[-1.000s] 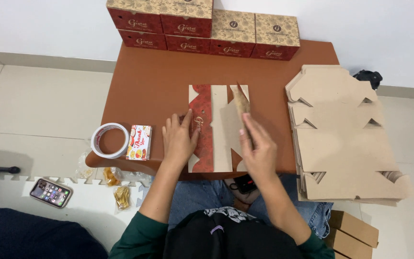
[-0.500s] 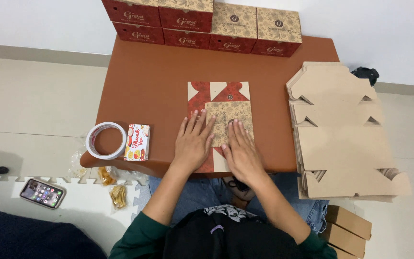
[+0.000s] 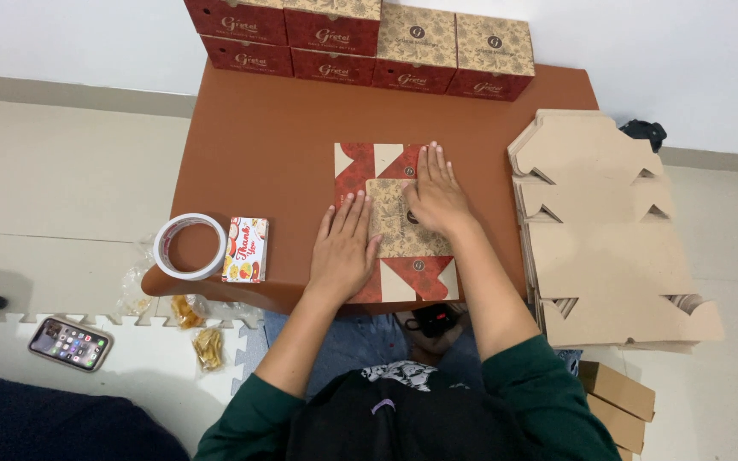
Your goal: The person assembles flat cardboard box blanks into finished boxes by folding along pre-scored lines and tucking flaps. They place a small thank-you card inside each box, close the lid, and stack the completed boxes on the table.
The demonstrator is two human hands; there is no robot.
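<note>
Compared with half a second earlier, the right hand (image 3: 436, 195) has shifted toward the far end of the flat box blank (image 3: 396, 224), while the left hand (image 3: 343, 248) has slid toward the near left corner. Both hands lie palm down on the blank, fingers extended and close together, pinching nothing. The blank lies at the centre of the brown table (image 3: 275, 137), near its front edge. Left of the blank sit a tape roll (image 3: 190, 247) and a small card (image 3: 246, 249). Right of it lies a stack of plain cardboard blanks (image 3: 608, 230). Finished boxes (image 3: 360, 38) line the far edge; their tops are cut off. The hands hide the folds beneath them.
</note>
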